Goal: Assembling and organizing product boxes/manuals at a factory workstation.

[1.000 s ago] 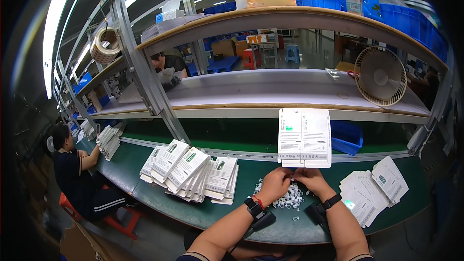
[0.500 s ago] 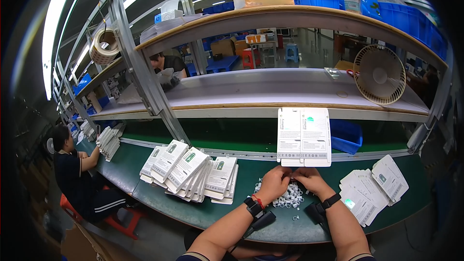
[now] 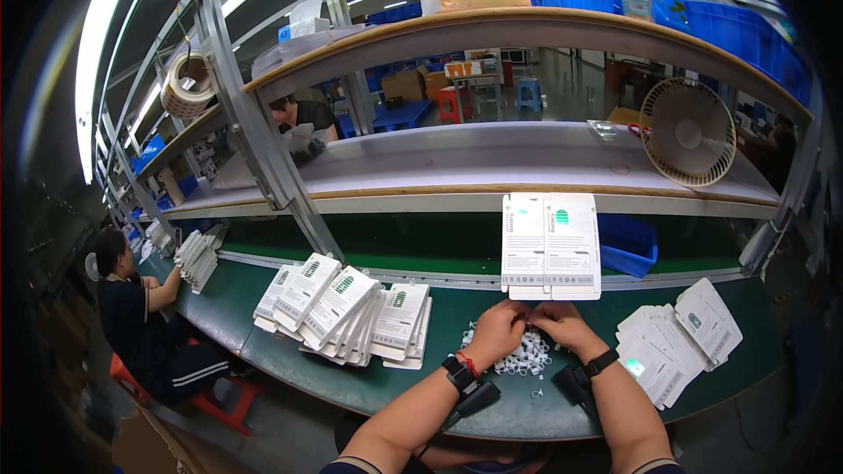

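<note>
A flat white printed battery carton (image 3: 549, 254) stands up just beyond my fingers, its printed face toward me. At its lower edge my left hand (image 3: 500, 328) is closed, fingertips pinched together. My right hand (image 3: 565, 328) is closed too, its fingertips meeting the left ones at the same edge. The exact grip, and any small part between the fingers, is hidden. Under and between my hands lies a heap of small white ring-shaped plastic clips (image 3: 525, 360). One loose clip (image 3: 536, 394) rests nearer the table's front edge.
Stacks of white cartons (image 3: 342, 312) lie left on the green table (image 3: 290, 369); more flat cartons (image 3: 654, 355) spread at right. A blue bin (image 3: 628, 246) sits behind the held carton, below a shelf (image 3: 492, 158) bearing a fan-like round cage (image 3: 689, 133). A co-worker (image 3: 136, 316) sits far left.
The whole view shifts very slightly. Both hands keep their pinch at the carton's lower edge, with only tiny finger movement.
</note>
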`<state>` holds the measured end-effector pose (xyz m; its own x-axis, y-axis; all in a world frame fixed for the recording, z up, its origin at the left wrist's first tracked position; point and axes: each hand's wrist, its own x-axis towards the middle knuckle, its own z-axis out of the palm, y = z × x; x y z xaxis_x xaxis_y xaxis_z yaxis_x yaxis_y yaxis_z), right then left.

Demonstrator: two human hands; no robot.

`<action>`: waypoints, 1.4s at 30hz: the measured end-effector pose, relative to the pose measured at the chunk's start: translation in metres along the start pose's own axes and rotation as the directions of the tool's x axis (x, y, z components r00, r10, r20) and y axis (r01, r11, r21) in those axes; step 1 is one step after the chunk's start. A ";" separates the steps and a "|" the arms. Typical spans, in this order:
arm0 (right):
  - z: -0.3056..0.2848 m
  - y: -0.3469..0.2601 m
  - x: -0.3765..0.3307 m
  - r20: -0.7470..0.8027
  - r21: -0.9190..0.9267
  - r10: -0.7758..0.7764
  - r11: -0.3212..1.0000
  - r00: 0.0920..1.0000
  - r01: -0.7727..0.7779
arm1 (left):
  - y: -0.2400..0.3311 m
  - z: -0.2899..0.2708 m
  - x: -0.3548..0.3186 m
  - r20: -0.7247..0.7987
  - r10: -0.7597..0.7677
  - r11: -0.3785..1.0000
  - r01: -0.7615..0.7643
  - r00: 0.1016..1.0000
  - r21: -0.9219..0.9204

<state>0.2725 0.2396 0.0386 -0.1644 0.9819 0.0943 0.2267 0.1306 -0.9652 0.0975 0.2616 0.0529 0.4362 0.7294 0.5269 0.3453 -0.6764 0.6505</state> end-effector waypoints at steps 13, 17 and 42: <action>0.000 0.008 0.002 0.005 0.039 -0.033 0.999 0.999 0.033 | 0.002 -0.002 0.000 -0.013 0.018 1.000 -0.018 1.000 -0.025; -0.001 0.002 0.001 0.019 -0.032 0.007 0.999 1.000 -0.006 | 0.001 -0.002 0.000 -0.010 0.027 1.000 -0.028 1.000 -0.015; 0.000 -0.001 -0.001 -0.011 0.008 0.002 1.000 1.000 -0.002 | -0.002 0.001 0.001 -0.011 0.039 0.999 -0.039 0.999 0.005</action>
<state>0.2725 0.2388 0.0394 -0.1530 0.9836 0.0952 0.2191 0.1277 -0.9673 0.0979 0.2635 0.0512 0.4404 0.7036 0.5577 0.3323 -0.7047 0.6269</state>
